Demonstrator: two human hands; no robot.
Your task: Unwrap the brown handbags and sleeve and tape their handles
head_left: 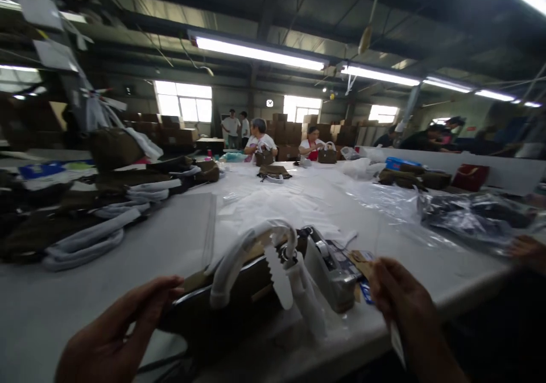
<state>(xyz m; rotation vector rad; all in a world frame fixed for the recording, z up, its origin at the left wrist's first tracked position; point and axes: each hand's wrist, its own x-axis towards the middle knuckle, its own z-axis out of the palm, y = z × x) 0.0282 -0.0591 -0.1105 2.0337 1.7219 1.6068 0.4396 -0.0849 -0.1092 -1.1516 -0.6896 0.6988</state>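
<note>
A dark olive handbag (230,315) sits in front of me at the table edge, its arched handle (251,246) wrapped in white protective film. A white strip with a toothed edge (278,275) hangs by the handle's ring. My left hand (123,329) is closed at the bag's upper left corner, thumb and fingers pinched on its edge. On the right, my right hand (401,300) is closed, with a white paper tag (397,343) showing below it. A brown tag (362,262) lies at its fingertips. Between bag and hand stands a grey tape dispenser (330,275).
Dark bags with wrapped handles (94,235) pile up on the left. Clear plastic bags (473,212) lie at the right, near another person's hand (529,252). Thin white sheets (277,212) cover mid-table. Co-workers (260,141) handle bags at the far end.
</note>
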